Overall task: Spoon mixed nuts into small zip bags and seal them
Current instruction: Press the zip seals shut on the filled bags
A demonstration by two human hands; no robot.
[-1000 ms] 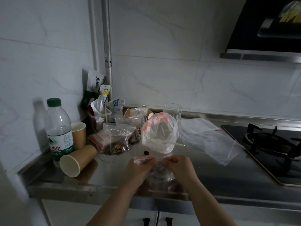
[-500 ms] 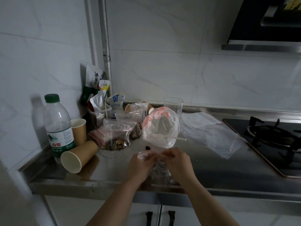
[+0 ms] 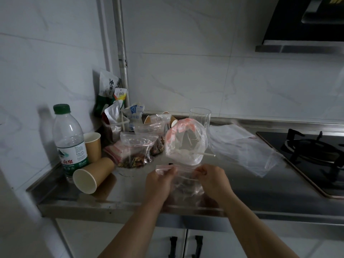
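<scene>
Sealing in progress: small zip bag [image 3: 183, 180], nuts inside, held upright above the steel counter [image 3: 260, 189] edge. Strip pinched by left hand [image 3: 161, 180] and right hand [image 3: 212, 178]. Risk: a nut or crease caught in the strip would likely leave a gap, so spillage. Change noted: hands set wider apart along the strip than half a second ago.

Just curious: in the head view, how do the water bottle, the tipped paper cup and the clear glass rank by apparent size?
1. Water bottle, clearly largest.
2. Tipped paper cup and clear glass: too alike to rank, since the glass stands farther back, partly hidden.
</scene>
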